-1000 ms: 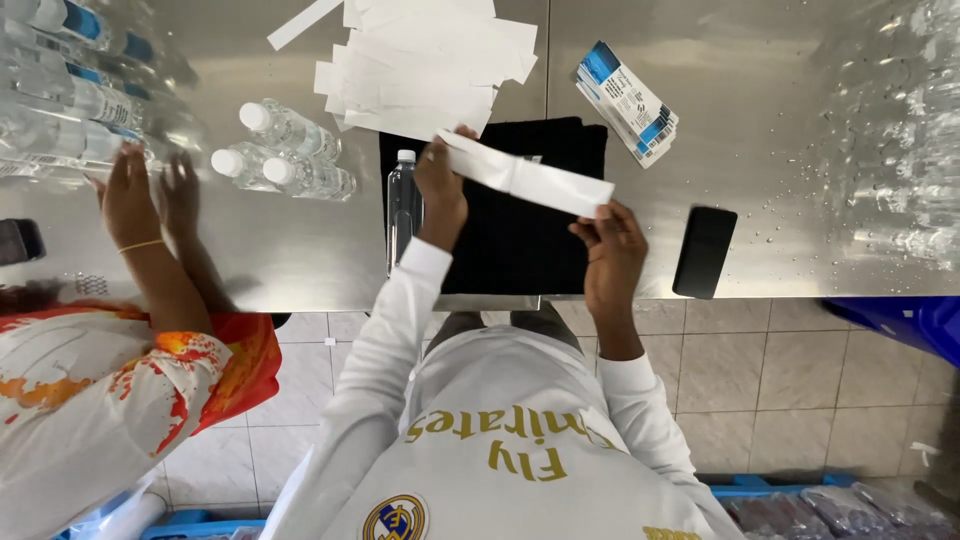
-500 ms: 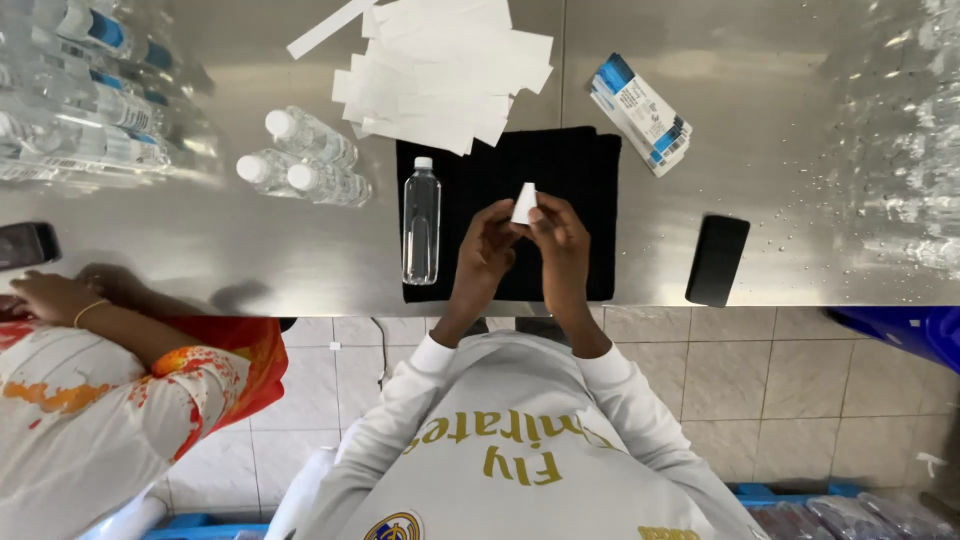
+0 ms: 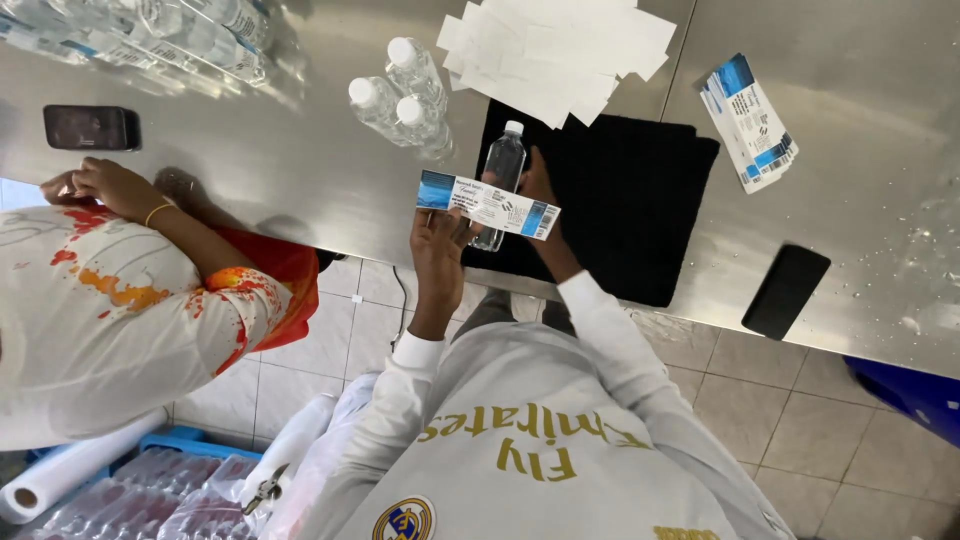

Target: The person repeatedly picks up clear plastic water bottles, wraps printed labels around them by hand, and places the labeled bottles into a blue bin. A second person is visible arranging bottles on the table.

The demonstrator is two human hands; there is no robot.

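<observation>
Steel desk [image 3: 300, 170] carries a black mat [image 3: 620, 210] where a clear bottle [image 3: 497, 185] lies lengthwise just behind the printed label strip [image 3: 488, 204], held crosswise above it, left hand [image 3: 440, 245] pinching one end, right hand [image 3: 538, 185] behind the other, its grip hidden.

label [image 3: 488, 204]: long white strip with blue ends, held flat in the air, a bit tilted | bottle [image 3: 499, 172]: clear, white cap, lies on the black mat, just behind the label
</observation>
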